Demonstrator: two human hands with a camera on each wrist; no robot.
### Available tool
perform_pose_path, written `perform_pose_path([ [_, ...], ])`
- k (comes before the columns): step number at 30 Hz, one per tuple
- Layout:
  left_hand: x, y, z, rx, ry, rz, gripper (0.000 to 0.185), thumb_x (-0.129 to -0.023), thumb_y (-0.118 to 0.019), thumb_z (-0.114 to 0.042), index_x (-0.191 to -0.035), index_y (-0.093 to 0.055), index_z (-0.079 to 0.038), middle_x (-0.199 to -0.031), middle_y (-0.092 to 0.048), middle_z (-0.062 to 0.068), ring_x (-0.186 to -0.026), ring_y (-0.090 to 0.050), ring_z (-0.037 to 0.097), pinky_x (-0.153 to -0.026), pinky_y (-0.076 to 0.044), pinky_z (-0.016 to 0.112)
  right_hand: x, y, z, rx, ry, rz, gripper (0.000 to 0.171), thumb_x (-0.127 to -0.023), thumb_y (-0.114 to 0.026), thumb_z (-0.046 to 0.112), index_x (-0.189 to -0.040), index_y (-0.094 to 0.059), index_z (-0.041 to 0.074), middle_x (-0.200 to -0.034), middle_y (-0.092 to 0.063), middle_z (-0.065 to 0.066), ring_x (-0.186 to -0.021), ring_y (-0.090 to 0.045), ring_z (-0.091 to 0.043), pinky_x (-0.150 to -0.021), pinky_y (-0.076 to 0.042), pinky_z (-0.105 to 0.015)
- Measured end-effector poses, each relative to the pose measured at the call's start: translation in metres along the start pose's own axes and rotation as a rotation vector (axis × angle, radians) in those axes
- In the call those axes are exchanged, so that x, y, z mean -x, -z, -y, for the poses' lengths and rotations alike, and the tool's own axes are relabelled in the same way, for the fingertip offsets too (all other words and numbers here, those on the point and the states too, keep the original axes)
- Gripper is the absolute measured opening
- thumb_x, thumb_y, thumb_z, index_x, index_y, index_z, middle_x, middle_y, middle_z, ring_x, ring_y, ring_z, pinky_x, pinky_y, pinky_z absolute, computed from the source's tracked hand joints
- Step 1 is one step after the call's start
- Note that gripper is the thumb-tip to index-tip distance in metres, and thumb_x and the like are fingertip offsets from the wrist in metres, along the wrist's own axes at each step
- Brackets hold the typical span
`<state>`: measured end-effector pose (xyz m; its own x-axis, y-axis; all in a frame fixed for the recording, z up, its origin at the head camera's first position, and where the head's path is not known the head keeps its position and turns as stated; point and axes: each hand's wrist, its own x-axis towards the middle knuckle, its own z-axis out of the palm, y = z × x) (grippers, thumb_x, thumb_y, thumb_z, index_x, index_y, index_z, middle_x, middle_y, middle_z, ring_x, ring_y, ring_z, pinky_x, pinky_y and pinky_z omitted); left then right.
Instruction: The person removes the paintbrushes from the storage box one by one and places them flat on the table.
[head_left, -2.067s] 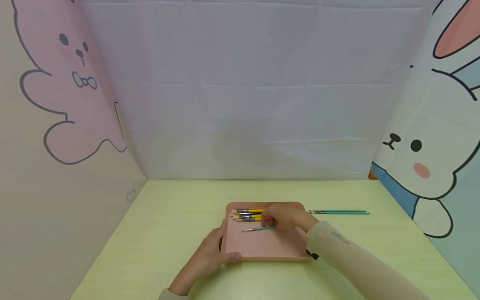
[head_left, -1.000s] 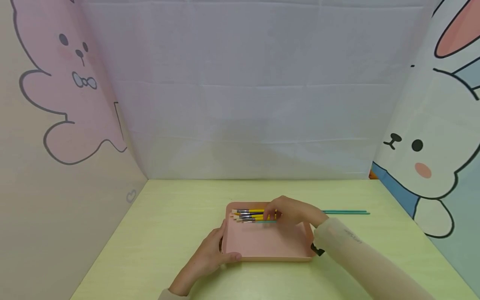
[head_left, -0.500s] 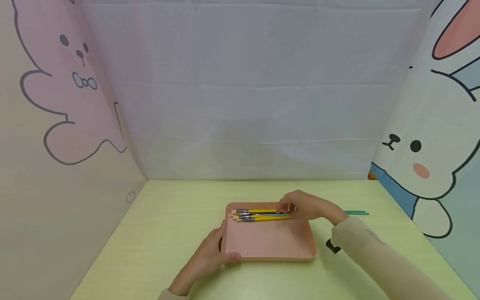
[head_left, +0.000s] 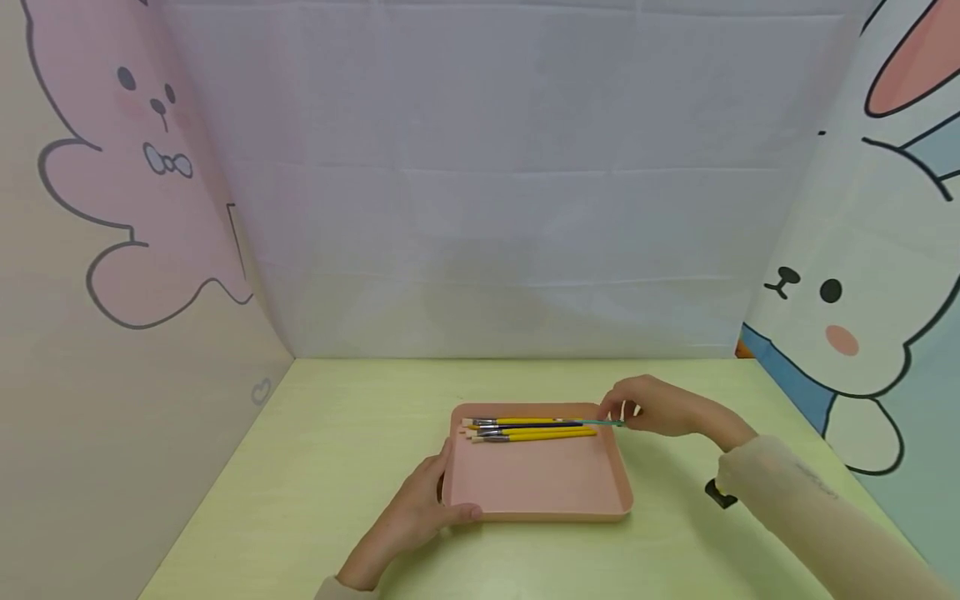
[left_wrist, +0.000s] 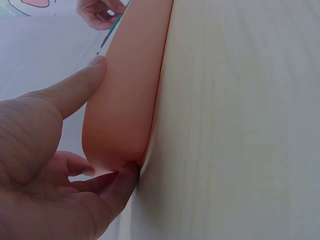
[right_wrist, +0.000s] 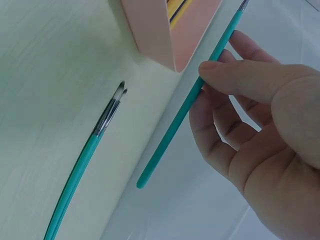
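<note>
My right hand point(head_left: 663, 408) pinches a thin teal paintbrush point(right_wrist: 172, 122) between thumb and fingers, above the tray's right rim. In the right wrist view the brush slants, its metal ferrule cut off at the top edge. My left hand point(head_left: 420, 504) grips the front left corner of a pink tray point(head_left: 540, 483); in the left wrist view the thumb lies on the rim and the other fingers curl under the corner point(left_wrist: 125, 115). Several paintbrushes, yellow-handled point(head_left: 555, 436) and one dark blue point(head_left: 562, 425), lie side by side along the tray's back, bristles to the left.
Two more teal paintbrushes point(right_wrist: 75, 175) lie together on the table, right of the tray; the right hand and arm hide them in the head view. The pale wooden table point(head_left: 360, 417) meets a white cloth point(head_left: 510, 250) behind and printed side panels.
The right hand slid the teal paintbrush from the tray's middle back over the other brushes, then carried it rightwards to the tray's right rim. The left hand stayed on the tray.
</note>
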<state>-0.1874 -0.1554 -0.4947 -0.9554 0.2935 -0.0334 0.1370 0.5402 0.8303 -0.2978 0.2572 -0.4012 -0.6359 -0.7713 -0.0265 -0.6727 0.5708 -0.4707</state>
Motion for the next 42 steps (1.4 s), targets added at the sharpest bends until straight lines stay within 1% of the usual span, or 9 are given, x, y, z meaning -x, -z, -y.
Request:
perform_pose_path([
  [5, 0.000, 0.000, -0.001, 0.007, -0.007, 0.003, 0.120, -0.083, -0.093, -0.038, -0.170, -0.017, -0.007, -0.155, -0.047, 0.024, -0.126, -0.055, 0.030, -0.108, -0.044, 0.056, 0.016, 0.004, -0.010, 0.022, -0.031, -0.013, 0.034, -0.095, -0.070, -0.010, -0.118, -0.075, 0.015, -0.107, -0.069, 0.007, -0.093, -0.064, -0.007, -0.081, -0.058, -0.029],
  [14, -0.002, 0.000, 0.001, 0.006, -0.011, 0.004, 0.121, -0.083, -0.093, -0.039, -0.170, -0.016, -0.006, -0.156, -0.046, 0.025, -0.129, -0.055, 0.030, -0.109, -0.044, 0.056, 0.042, 0.006, -0.027, 0.034, -0.052, -0.055, 0.034, -0.093, -0.074, -0.009, -0.117, -0.076, 0.016, -0.108, -0.070, 0.006, -0.090, -0.065, -0.006, -0.077, -0.059, -0.028],
  [21, -0.001, -0.001, 0.001, 0.000, 0.011, 0.004, 0.122, -0.082, -0.093, -0.042, -0.170, -0.016, -0.005, -0.157, -0.045, 0.025, -0.131, -0.054, 0.032, -0.111, -0.043, 0.058, 0.063, 0.004, -0.040, 0.042, -0.050, -0.068, 0.034, -0.093, -0.071, -0.011, -0.118, -0.076, 0.012, -0.108, -0.071, -0.001, -0.090, -0.067, -0.014, -0.075, -0.058, -0.028],
  [24, 0.000, -0.001, 0.001, 0.003, 0.016, 0.005, 0.122, -0.082, -0.093, -0.042, -0.170, -0.016, -0.005, -0.158, -0.045, 0.025, -0.131, -0.054, 0.032, -0.111, -0.042, 0.058, 0.069, 0.001, -0.047, 0.033, -0.049, -0.070, 0.034, -0.093, -0.071, -0.013, -0.117, -0.076, 0.010, -0.109, -0.071, -0.003, -0.089, -0.067, -0.014, -0.075, -0.058, -0.028],
  [27, 0.000, -0.001, 0.001, 0.003, 0.017, 0.004, 0.122, -0.082, -0.093, -0.041, -0.170, -0.016, -0.005, -0.157, -0.045, 0.025, -0.131, -0.054, 0.031, -0.111, -0.042, 0.058, 0.073, -0.002, -0.054, 0.041, -0.045, -0.078, 0.033, -0.092, -0.071, -0.014, -0.116, -0.076, 0.009, -0.108, -0.071, -0.004, -0.088, -0.066, -0.012, -0.074, -0.057, -0.027],
  [33, 0.000, -0.002, 0.003, -0.012, 0.018, -0.002, 0.122, -0.082, -0.092, -0.043, -0.170, -0.017, -0.006, -0.157, -0.046, 0.024, -0.131, -0.054, 0.031, -0.111, -0.043, 0.058, 0.076, -0.009, -0.067, 0.072, -0.029, -0.102, 0.037, -0.091, -0.067, -0.019, -0.114, -0.076, 0.008, -0.106, -0.071, -0.005, -0.087, -0.067, -0.016, -0.072, -0.057, -0.028],
  [37, -0.001, -0.002, 0.002, -0.010, 0.019, 0.001, 0.122, -0.082, -0.092, -0.043, -0.170, -0.017, -0.007, -0.157, -0.046, 0.024, -0.131, -0.054, 0.031, -0.111, -0.043, 0.058, 0.077, -0.015, -0.075, 0.092, -0.040, -0.115, 0.040, -0.090, -0.064, -0.021, -0.113, -0.077, 0.008, -0.106, -0.072, -0.005, -0.088, -0.067, -0.014, -0.072, -0.057, -0.029],
  [42, -0.001, -0.001, 0.000, -0.002, 0.019, 0.004, 0.121, -0.082, -0.093, -0.042, -0.170, -0.017, -0.008, -0.156, -0.046, 0.023, -0.128, -0.055, 0.029, -0.110, -0.044, 0.057, 0.076, -0.020, -0.082, 0.136, -0.047, -0.144, 0.040, -0.088, -0.065, -0.022, -0.111, -0.078, 0.009, -0.104, -0.072, -0.003, -0.087, -0.067, -0.013, -0.072, -0.056, -0.028],
])
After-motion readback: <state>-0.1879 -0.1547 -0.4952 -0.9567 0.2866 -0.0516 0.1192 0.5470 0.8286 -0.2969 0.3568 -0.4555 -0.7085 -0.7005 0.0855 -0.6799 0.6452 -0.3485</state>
